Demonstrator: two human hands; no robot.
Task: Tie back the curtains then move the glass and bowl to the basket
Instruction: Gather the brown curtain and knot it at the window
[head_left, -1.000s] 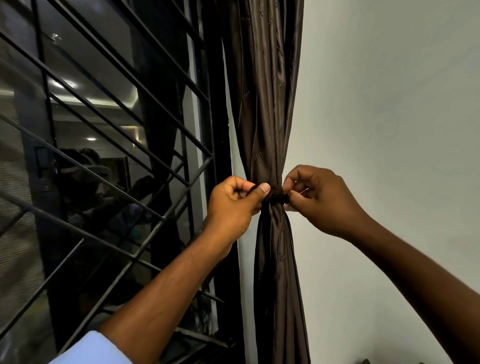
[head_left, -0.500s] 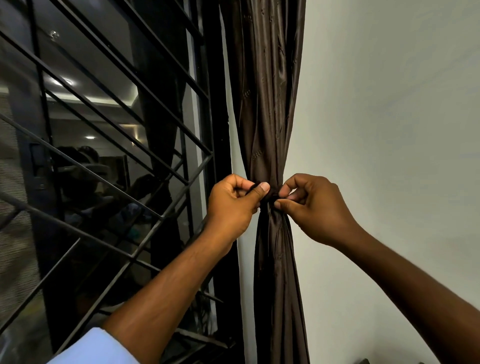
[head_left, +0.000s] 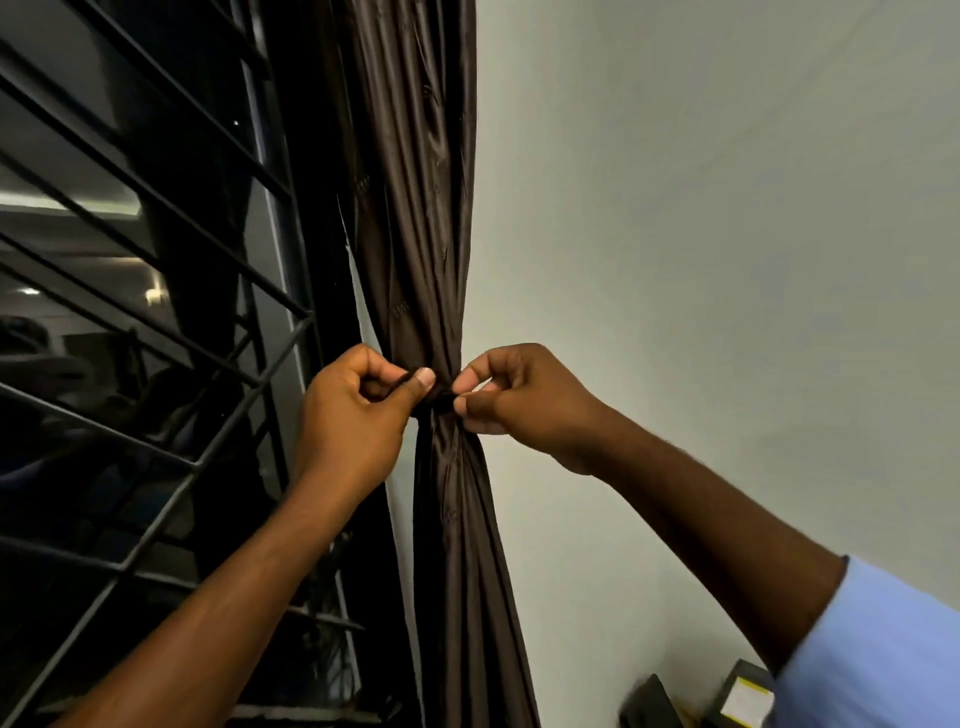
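- Your left hand (head_left: 353, 415) pinches one end of the dark tie (head_left: 440, 402), thumb pressed to fingers.
- Your right hand (head_left: 524, 400) nips the tie's other end.
- The brown curtain (head_left: 415, 208) hangs cinched between the window grille (head_left: 156, 291) and the wall (head_left: 701, 260).

The curtain (head_left: 415, 208) is showing a glossy dark brown, with faint rows of small stitched dashes running down its folds. Left of the curtain, the window grille (head_left: 156, 249) is looking black against dark glass. Right of the curtain, the wall (head_left: 701, 234) is reading pale grey-white. Low and right of the curtain, a sleeve (head_left: 878, 649) is showing light blue.
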